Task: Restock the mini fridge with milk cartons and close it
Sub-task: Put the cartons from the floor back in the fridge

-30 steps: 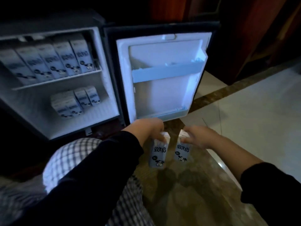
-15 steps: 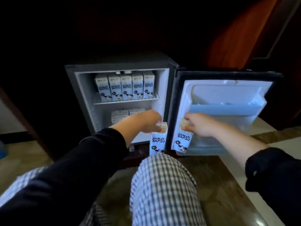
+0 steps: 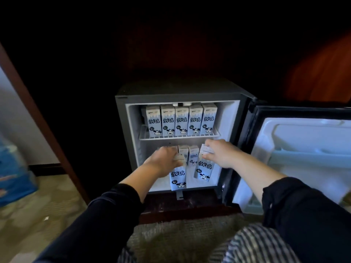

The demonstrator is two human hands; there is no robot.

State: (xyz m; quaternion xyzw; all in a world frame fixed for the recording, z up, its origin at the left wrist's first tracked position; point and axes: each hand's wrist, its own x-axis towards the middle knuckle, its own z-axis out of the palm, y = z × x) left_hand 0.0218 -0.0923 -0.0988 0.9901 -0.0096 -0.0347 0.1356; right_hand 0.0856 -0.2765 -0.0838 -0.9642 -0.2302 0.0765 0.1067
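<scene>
Cartons hang below both grips: the left carton [image 3: 178,179] upright under the left hand [image 3: 163,161], the right carton [image 3: 204,170] tilted under the right hand [image 3: 221,153], fingers curled round each top. Both are at the front of the mini fridge's [image 3: 121,120] lower compartment, its door [image 3: 284,149] open.

What we cannot see
Our left hand [image 3: 163,158] covers the top of the front carton [image 3: 178,177] it grips; our right hand [image 3: 220,154] hides the top of the tilted carton [image 3: 204,170] it holds. The back cartons [image 3: 193,154] show only as slivers between them. The door [image 3: 303,141] runs off the right edge; the blue pack [image 3: 13,171] at left is blurred and cut.
</scene>
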